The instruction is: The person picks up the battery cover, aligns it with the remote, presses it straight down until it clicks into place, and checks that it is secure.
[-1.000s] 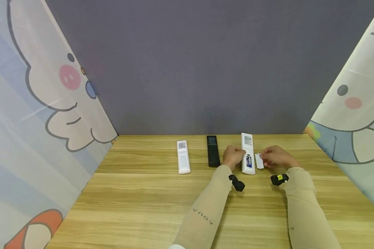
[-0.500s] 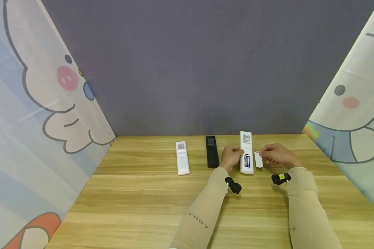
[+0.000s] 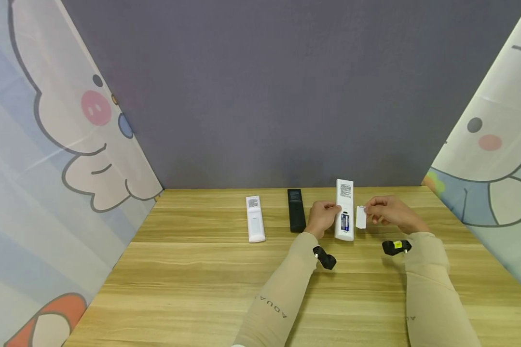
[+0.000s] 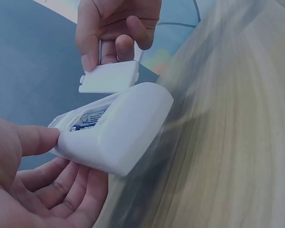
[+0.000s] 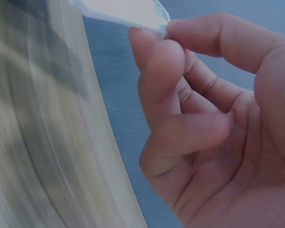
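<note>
My left hand (image 3: 321, 218) grips the white remote control (image 3: 345, 197) by its left side, thumb on the back face and fingers beneath. Raised off the table in the left wrist view, the remote has its back up. Two blue batteries (image 4: 89, 120) lie in its uncovered compartment. Just right of the remote, my right hand (image 3: 390, 212) pinches a small white battery cover (image 3: 361, 218) between thumb and finger. The cover (image 4: 109, 77) is apart from the remote. In the right wrist view, the right hand (image 5: 204, 123) fills much of the frame.
A black remote (image 3: 296, 211) lies to the left of my left hand, back up. Farther left is a smaller white remote (image 3: 255, 219), also back up. The wooden table (image 3: 191, 279) ends at a dark grey panel (image 3: 260, 96), with printed curtains (image 3: 34, 193) at the sides.
The white remote has risen and tipped slightly in my left hand. My right hand has lifted the battery cover a little upward, still beside the remote.
</note>
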Motion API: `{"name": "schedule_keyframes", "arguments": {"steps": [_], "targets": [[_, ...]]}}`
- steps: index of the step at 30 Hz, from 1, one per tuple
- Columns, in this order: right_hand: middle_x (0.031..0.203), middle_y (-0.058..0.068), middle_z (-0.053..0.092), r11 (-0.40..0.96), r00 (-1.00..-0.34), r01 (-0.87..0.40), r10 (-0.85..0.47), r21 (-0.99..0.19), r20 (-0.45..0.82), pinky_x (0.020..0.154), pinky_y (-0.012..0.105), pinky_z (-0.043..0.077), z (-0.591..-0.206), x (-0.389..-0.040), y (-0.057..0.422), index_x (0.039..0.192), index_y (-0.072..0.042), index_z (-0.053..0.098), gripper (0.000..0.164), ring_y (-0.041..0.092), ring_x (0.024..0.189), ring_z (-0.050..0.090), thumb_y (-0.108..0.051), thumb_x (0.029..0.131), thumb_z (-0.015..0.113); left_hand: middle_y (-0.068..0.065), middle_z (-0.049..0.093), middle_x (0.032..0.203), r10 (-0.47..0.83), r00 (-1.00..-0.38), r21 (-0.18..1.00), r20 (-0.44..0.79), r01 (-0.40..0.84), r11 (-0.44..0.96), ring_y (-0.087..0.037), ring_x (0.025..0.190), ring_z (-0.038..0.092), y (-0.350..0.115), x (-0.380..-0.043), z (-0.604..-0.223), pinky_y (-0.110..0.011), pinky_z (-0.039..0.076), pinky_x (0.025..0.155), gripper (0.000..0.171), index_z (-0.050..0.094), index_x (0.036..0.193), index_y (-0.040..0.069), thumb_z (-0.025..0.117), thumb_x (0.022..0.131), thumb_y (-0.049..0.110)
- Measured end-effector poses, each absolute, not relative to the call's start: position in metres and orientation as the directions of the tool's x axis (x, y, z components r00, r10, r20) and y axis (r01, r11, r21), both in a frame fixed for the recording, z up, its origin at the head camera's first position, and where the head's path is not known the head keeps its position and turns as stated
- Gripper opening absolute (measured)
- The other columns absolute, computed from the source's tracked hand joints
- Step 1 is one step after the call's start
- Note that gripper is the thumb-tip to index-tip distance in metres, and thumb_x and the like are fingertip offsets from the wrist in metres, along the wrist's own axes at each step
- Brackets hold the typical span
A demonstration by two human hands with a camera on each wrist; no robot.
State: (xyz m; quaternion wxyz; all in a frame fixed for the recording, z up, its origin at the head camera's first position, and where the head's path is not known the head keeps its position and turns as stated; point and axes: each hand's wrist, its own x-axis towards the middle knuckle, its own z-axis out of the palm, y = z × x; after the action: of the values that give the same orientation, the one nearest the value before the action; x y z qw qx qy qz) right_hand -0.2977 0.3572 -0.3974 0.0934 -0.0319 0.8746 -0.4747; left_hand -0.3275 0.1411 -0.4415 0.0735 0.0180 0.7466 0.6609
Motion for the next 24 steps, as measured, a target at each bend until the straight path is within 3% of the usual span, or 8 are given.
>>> {"name": "schedule_keyframes", "arguments": {"steps": [9,17,24], "targets": [[0.085,-0.004,0.068,0.507,-0.980,-0.007,-0.174,-0.862,-0.094,0.056,0.029,0.046,-0.3918,-0.2957,0.3525,0.107,0.007,0.062,0.027,0.014,0.069,0.062,-0.019,0.102,0.063,0.000,0.070,0.091,0.114,-0.990,0.993,-0.088,-0.078,0.090,-0.012,0.080,0.062,0.1375,-0.3268,-0.4372,-0.032,0.054,0.072,0.021,0.077,0.114,0.008,0.071,0.097,0.019],[0.091,0.004,0.070,0.482,-0.979,-0.018,-0.185,-0.876,-0.081,0.057,0.030,0.046,-0.3928,-0.2980,0.3505,0.108,0.005,0.063,0.024,0.017,0.073,0.060,-0.019,0.102,0.062,-0.002,0.070,0.089,0.123,-0.988,0.995,-0.094,-0.089,0.047,-0.015,0.079,0.065,0.1368,-0.3253,-0.4350,-0.045,0.060,0.081,0.022,0.077,0.116,0.007,0.071,0.097,0.016],[0.089,0.005,0.069,0.465,-0.976,-0.066,-0.215,-0.883,-0.041,0.056,0.033,0.045,-0.3900,-0.2966,0.3489,0.103,0.003,0.064,0.022,0.020,0.070,0.059,-0.019,0.103,0.062,0.000,0.068,0.087,0.119,-0.987,0.994,-0.106,-0.101,0.047,-0.013,0.077,0.063,0.1381,-0.3254,-0.4343,-0.042,0.060,0.077,0.021,0.077,0.115,0.008,0.071,0.097,0.017]]}}
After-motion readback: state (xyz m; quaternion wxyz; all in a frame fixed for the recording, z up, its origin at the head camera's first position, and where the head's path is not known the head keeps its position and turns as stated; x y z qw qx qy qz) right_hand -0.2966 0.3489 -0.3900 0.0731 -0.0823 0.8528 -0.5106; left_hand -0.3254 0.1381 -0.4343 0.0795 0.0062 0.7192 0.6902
